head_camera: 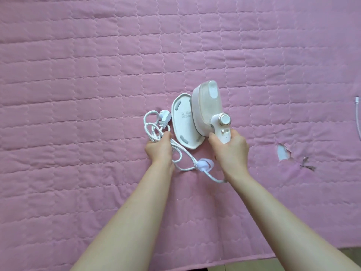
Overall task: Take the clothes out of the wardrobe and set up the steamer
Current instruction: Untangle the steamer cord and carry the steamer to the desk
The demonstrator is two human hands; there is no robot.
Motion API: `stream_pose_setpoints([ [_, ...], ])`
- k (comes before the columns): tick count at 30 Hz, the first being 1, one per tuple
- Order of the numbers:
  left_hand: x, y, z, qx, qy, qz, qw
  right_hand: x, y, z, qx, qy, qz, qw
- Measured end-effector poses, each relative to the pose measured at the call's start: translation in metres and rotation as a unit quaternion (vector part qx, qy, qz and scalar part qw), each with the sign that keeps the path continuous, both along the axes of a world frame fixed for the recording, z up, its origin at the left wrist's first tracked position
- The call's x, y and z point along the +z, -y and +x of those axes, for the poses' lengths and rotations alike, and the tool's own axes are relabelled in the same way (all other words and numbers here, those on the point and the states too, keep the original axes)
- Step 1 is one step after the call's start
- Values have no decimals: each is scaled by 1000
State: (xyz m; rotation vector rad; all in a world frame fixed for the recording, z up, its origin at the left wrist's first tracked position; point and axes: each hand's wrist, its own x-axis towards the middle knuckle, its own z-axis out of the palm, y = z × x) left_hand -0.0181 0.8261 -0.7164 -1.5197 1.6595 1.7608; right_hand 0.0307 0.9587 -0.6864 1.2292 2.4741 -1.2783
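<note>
Step in hand: I judged the step to be setting the handheld steamer (pixel 205 106) down on the bed and freeing its cord; no clothes were in view.
Right hand (pixel 231 147): fingers were wrapped tight round the white handle, just below the round dial (pixel 225 119); the steamer head was tilted up and away from me.
Left hand (pixel 159 148): closed on a bunch of the coiled power cord (pixel 154 132), with the plug (pixel 165 119) lying loose above the knuckles.
Location of task item: the steamer sat over the middle of the pink quilted bedspread (pixel 78 75), its base plate (pixel 183 122) leaning against the body with the underside facing me; I could not tell whether the plate was attached or only resting.
Method advised: I would keep the handle grip firm and low, lay the plate flat first, then pay out the cord loop by loop so it does not drag the light body over.
Cord clip (pixel 205 164): a translucent strap sat on the cord between my wrists; I would undo it before pulling.
Materials: glossy hard white plastic, a cloudy translucent water tank, and a braided fabric-sheathed cord.
Surface: soft, stitched in rectangular panels, likely unstable for standing the unit; a tear (pixel 283 152) showed white lining at right.
Other: a thin white cable (pixel 357 116) lay at the right edge, well apart.
</note>
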Motion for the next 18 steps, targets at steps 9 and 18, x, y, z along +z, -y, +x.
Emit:
stream_pose_setpoints([
  [9, -19, -21, -2, -95, 17, -21, 995, -1, -14, 7, -27, -3, 3, 1000],
  [18, -38, -41, -6, -111, 13, -28, 993, -3, -14, 16, -52, 0, -7, 999],
])
